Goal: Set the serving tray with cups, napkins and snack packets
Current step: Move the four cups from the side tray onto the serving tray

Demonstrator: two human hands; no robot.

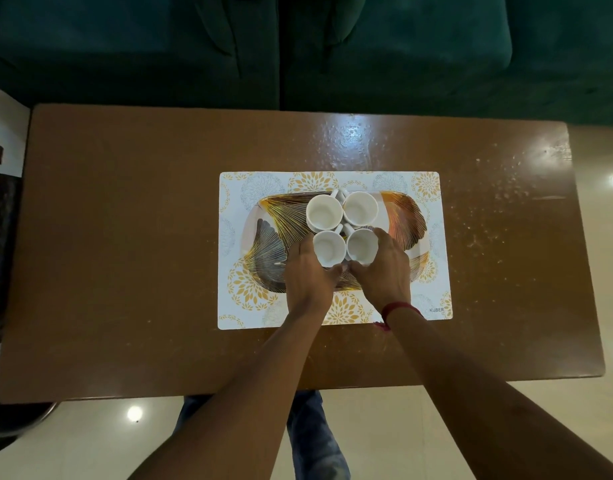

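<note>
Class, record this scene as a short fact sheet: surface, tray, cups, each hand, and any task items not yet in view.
Surface: brown table, patterned placemat
Tray: leaf-patterned tray on the placemat
Cups: four white, empty, clustered on the tray
Untouched: far-left cup, far-right cup
Left: left hand grips near-left cup
Right: right hand grips near-right cup
Missing: napkins, snack packets not in view

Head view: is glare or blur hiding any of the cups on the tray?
Head view: glare lies on the far table, off the tray; all four cups read clearly, rims distinct; the left hand and right hand hide the near cups' near sides; table edges bow from the wide lens.
</note>
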